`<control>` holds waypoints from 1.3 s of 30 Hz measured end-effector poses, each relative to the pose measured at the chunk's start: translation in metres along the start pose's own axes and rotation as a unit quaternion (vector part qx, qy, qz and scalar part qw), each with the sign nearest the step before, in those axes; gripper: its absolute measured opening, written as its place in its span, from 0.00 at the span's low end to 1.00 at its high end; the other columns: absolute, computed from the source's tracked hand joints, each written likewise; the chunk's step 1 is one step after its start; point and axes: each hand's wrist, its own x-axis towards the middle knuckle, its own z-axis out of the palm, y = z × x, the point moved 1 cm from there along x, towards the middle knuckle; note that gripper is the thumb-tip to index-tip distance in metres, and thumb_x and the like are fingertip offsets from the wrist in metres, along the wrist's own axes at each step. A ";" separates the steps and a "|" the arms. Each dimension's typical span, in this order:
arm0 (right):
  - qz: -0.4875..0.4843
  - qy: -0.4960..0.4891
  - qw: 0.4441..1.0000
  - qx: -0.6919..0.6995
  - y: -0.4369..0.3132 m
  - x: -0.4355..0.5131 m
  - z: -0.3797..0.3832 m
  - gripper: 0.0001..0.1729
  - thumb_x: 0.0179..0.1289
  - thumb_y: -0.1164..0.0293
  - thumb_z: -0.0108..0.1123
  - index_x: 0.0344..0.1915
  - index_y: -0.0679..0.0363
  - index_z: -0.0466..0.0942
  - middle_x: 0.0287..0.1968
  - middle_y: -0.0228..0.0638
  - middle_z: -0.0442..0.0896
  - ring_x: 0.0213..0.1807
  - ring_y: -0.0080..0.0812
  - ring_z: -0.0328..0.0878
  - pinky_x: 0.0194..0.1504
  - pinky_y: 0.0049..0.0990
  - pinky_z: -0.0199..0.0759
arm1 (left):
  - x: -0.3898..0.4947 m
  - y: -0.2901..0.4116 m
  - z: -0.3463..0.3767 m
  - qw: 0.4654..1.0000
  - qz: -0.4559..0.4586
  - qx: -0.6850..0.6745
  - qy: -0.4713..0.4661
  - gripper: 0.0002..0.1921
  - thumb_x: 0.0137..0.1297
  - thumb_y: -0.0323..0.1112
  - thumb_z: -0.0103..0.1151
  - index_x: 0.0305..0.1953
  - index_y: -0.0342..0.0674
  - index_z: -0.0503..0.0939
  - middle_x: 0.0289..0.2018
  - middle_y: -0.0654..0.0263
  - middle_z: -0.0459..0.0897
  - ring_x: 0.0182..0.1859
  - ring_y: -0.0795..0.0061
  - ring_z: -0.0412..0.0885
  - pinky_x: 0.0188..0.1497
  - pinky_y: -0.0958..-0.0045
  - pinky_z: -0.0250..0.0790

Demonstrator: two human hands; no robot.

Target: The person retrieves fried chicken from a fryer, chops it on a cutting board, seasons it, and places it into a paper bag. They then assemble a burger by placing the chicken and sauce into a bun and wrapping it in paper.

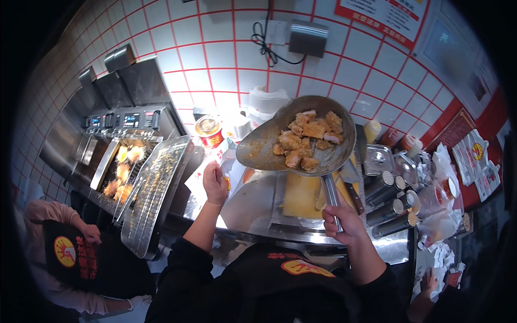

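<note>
My right hand (345, 222) grips the tubular handle of a wide metal scoop (256, 155). In the scoop lies a heap of breaded, fried chicken pieces (303, 137), some showing pale cut faces. To the left of the scoop's narrow lip, my left hand (215, 183) holds a white paper bag (235, 177) with a printed logo. The lip overhangs the bag's upper edge, and the bag's inside is hidden from me. Beneath the scoop is a yellow cutting board (301, 196), partly covered by it.
A knife (354, 197) lies right of the board, near shaker canisters (389, 206) and sauce bottles (371, 131). Leftward stand a draining rack (155, 194) and a fryer (121, 169) with frying food. A co-worker (72, 254) stands at left; another person's hand (430, 280) shows lower right.
</note>
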 end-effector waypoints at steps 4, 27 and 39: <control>-0.042 0.058 0.996 -0.061 -0.036 -0.018 -0.033 0.43 0.60 0.77 0.49 0.69 0.34 0.42 0.21 0.31 0.67 0.14 0.22 0.62 0.17 0.22 0.59 | 0.005 0.037 0.068 0.992 0.030 -0.077 -0.091 0.07 0.60 0.19 0.49 0.39 0.34 0.70 0.35 0.53 0.75 0.40 0.55 0.76 0.52 0.62 0.67; -0.130 0.160 0.952 -0.226 -0.182 -0.052 -0.128 0.43 0.58 0.77 0.51 0.69 0.37 0.46 0.18 0.29 0.67 0.13 0.21 0.63 0.14 0.21 0.57 | 0.050 0.184 0.325 0.950 -0.233 -0.161 -0.132 0.06 0.59 0.31 0.54 0.37 0.37 0.74 0.40 0.58 0.77 0.46 0.58 0.73 0.50 0.66 0.63; -0.181 0.263 0.823 -0.469 -0.245 -0.059 -0.040 0.39 0.58 0.78 0.50 0.68 0.43 0.52 0.20 0.27 0.67 0.15 0.17 0.63 0.14 0.18 0.57 | 0.061 0.173 0.326 0.885 -0.284 -0.365 -0.047 0.06 0.62 0.29 0.53 0.38 0.35 0.72 0.45 0.58 0.74 0.48 0.63 0.72 0.52 0.69 0.63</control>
